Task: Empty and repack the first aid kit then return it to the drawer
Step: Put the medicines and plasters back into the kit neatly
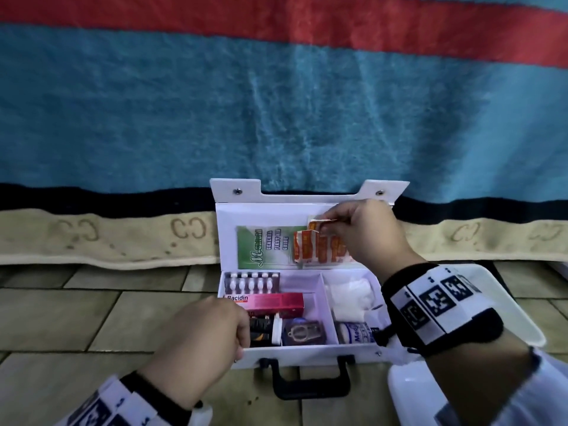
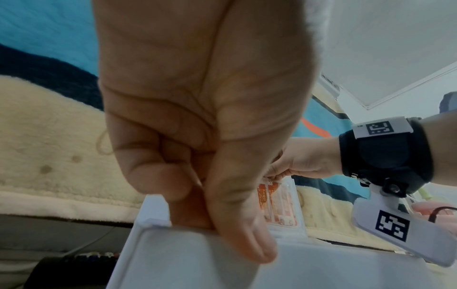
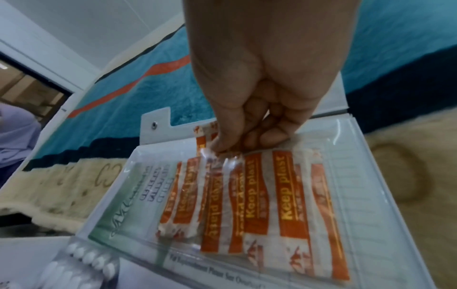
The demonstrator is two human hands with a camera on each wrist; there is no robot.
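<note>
Head view: the white first aid kit point(image 1: 307, 352) lies open on the tiled floor point(image 1: 76, 318), its lid point(image 1: 227, 235) standing up against a blue, red and cream blanket point(image 1: 276, 103). Black carry handle point(image 1: 310, 379) faces the person.

Left hand point(image 1: 199, 342): fingers and thumb curled over the kit's near left corner, gripping the wall; the left wrist view confirms the thumb on the outside of the white rim.

Right hand point(image 1: 362, 232): fingertips pinching the top of one orange-and-white plaster strip point(image 1: 321, 224) at the lid's clear pocket point(image 3: 222, 160). Right wrist view: more plasters point(image 3: 291, 211), printed "Keep plast", sit side by side inside that pocket, next to a green first aid guide leaflet point(image 1: 261, 247).

Tray contents, left compartment: a blister pack of white tablets point(image 1: 252, 282) at the far edge, a red Bacidin box point(image 1: 273, 302) just nearer, then a dark bottle with a white cap point(image 1: 266, 330) and a dark packet point(image 1: 302, 332). Right compartment: white gauze or cotton point(image 1: 350, 296) and a white roll with blue print point(image 1: 353, 333).

A white plastic container point(image 1: 516, 309) sits just right of the kit, partly hidden by the right forearm.
</note>
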